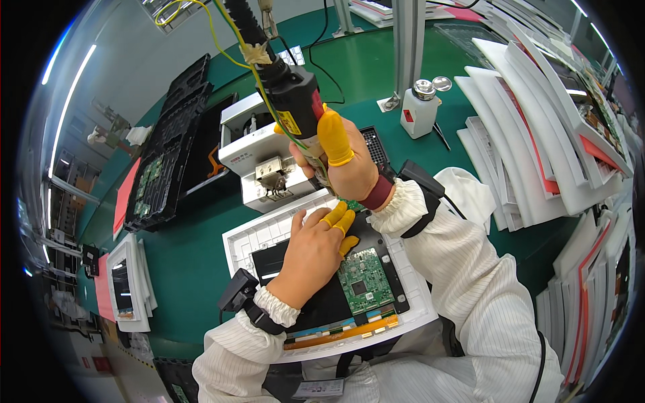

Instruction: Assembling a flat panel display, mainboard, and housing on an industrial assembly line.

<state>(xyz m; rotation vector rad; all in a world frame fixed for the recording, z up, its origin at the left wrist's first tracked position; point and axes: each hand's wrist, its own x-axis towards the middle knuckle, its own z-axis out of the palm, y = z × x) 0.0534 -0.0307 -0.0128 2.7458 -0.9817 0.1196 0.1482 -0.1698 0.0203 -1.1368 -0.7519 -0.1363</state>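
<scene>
My right hand (351,166), with yellow finger cots, is wrapped round a black electric screwdriver (290,97) that hangs from above. Its tip points down at the far end of a black display panel (312,302) and is hidden behind my hands. My left hand (310,252) lies on the panel with fingers stretched forward, some in yellow cots, beside a small green board piece (353,205) just below the screwdriver. Nearer to me, a green circuit board (366,282) sits on the panel. An orange strip (349,332) runs along its near edge. Around the panel is a white foam tray (420,295).
A white screw feeder (259,154) stands behind the tray. Farther right are a white pump bottle (420,114), tweezers (442,136) and a metal post (407,50). Stacked white foam trays (517,148) crowd the right side; black trays (154,185) and another framed panel (123,289) lie left.
</scene>
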